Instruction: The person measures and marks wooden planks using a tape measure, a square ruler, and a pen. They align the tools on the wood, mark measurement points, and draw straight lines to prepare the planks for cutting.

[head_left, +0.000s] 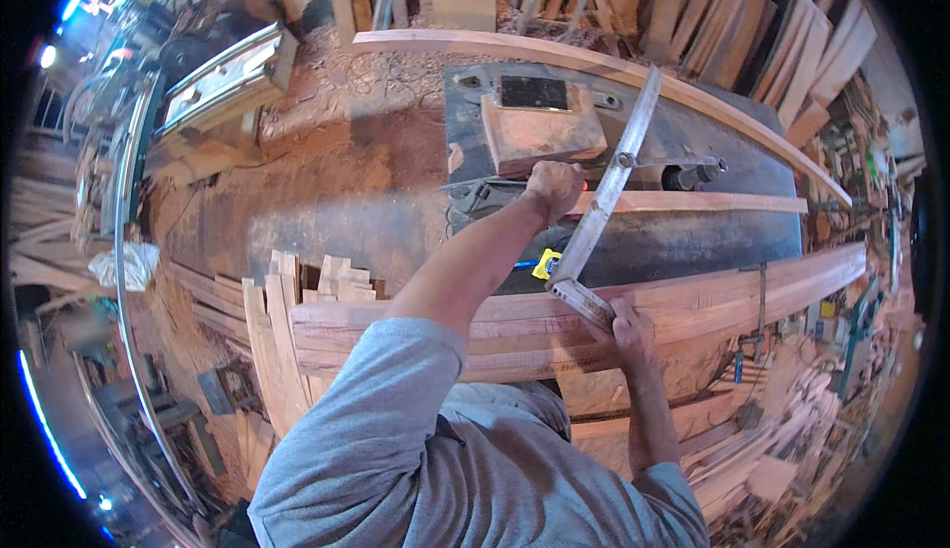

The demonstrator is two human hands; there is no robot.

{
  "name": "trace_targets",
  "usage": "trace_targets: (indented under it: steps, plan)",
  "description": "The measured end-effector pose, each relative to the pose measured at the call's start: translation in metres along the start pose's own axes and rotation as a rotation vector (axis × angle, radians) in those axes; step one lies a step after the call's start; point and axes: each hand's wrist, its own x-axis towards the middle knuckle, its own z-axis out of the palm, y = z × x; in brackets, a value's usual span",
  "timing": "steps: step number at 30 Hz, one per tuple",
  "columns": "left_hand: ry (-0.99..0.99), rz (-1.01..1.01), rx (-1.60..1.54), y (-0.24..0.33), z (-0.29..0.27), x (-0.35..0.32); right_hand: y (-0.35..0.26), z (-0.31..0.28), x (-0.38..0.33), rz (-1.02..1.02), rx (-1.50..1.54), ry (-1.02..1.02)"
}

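Note:
My right hand (631, 332) is closed around the short arm of a long metal square (604, 201), beside the front stack of reddish wooden beams (495, 318). The square's long blade slants away across the dark bench top (683, 241), over a narrow wooden strip (708, 201). My left hand (556, 192) is closed above the bench near that strip's left end. Something with an orange tip shows at its fingers, but the rest is hidden. A yellow tape measure (546, 264) lies beside the beams, near the square's corner.
A phone-like black rectangle (534, 93) rests on a wooden block (544, 137). Behind it runs a long plank (594, 58). A clamp (762, 296) grips the front beams. A dark cylindrical tool (688, 177) lies right of the square. Boards (802, 63) lean at the back right.

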Motion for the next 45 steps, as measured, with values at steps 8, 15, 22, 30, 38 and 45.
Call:
trace_targets:
  steps: [8,15,22,30,38,45]
  plan:
    - [0.438,-0.154,-0.659,-0.063,-0.047,-0.172,-0.057,-0.005,0.026,0.076,0.274,-0.250]
    - [0.442,-0.340,-1.993,-0.060,-0.070,-0.490,-0.126,0.031,0.083,-0.173,0.369,-0.257]
    - [0.768,-0.072,-2.716,-0.052,-0.036,-0.605,-0.237,0.097,0.115,-0.471,0.331,-0.374]
    - [1.192,-0.037,-2.246,-0.142,-0.025,-0.693,-0.328,0.140,0.084,-0.583,0.388,-0.317]
    - [0.897,-0.876,-1.902,-0.178,0.006,-0.701,-0.378,0.147,0.066,-0.595,0.173,-0.399]
    - [0.717,-0.775,-1.674,-0.165,0.034,-0.670,-0.418,0.189,0.051,-0.589,0.198,-0.532]
